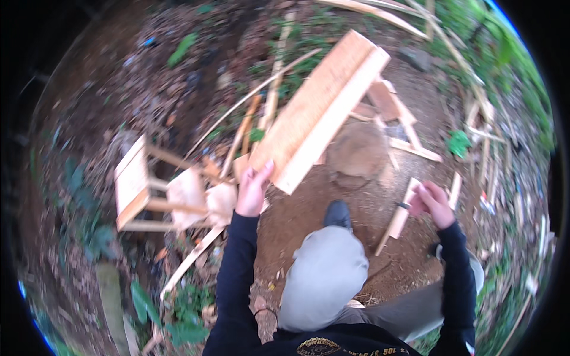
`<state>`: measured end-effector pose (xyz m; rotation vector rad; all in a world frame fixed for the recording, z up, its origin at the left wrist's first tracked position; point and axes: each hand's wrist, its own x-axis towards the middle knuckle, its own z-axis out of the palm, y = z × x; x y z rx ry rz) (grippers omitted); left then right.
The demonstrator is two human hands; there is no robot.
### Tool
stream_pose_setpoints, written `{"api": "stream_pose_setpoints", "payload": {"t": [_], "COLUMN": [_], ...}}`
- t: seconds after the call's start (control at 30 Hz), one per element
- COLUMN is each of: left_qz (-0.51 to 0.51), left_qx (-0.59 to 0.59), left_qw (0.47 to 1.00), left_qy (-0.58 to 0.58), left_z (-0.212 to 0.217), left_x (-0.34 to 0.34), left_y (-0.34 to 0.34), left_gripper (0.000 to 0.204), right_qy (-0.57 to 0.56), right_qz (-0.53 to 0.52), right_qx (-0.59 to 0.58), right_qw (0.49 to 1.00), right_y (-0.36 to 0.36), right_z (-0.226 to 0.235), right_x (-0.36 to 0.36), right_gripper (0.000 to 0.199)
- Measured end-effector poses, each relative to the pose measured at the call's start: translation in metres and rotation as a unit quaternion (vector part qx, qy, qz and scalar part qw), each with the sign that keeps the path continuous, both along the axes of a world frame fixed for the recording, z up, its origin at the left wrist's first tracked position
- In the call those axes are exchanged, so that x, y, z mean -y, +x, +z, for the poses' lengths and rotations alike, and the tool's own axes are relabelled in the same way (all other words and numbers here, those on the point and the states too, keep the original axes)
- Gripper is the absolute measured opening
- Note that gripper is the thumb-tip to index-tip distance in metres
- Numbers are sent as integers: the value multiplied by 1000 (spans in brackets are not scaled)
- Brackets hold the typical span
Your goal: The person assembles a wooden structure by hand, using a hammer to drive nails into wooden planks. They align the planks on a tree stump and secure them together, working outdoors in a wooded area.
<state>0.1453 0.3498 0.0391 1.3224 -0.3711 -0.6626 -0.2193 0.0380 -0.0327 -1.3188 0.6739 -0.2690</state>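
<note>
My left hand [253, 191] grips the lower end of a long, wide wooden board [317, 110], thumb on its face. The board slants up and away to the right, its pale long edge facing me. My right hand [432, 203] is closed, out to the right near a narrow pale wooden piece [399, 221]. A small dark bit [404, 206] shows at its fingers, across that piece; blur hides what exactly is pinched. Beyond the board's right side stands a round wooden stump [358, 151].
A small wooden stool-like frame [133, 184] lies on its side at the left. Wooden offcuts [409, 121] surround the stump, and long strips [469, 65] lie at the upper right. My knee [329, 267] and a dark shoe [337, 213] are between my arms, over bare soil.
</note>
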Motion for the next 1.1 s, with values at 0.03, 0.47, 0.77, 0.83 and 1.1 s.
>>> {"api": "stream_pose_setpoints", "payload": {"t": [0.03,0.47,0.77,0.83,1.1], "left_qz": [-51,-389,-440,-418,-290], "left_qx": [-32,205,488,519,489], "left_qw": [998,897,751,743,823], "left_qy": [-10,45,-64,-62,-16], "left_z": [-15,-78,-104,-103,-84], "left_x": [29,164,190,193,183], "left_y": [-14,-145,-165,-164,-152], "left_gripper": [32,38,38,42,47], "right_qy": [22,233,259,262,271], "right_qz": [-5,-429,-535,-538,-544], "right_qx": [8,161,92,103,109], "right_qw": [1000,858,799,795,786], "right_y": [7,21,-27,-29,-26], "right_z": [1,-27,-64,-71,-52], "right_x": [3,39,53,54,64], "right_gripper": [34,73,72,71,71]}}
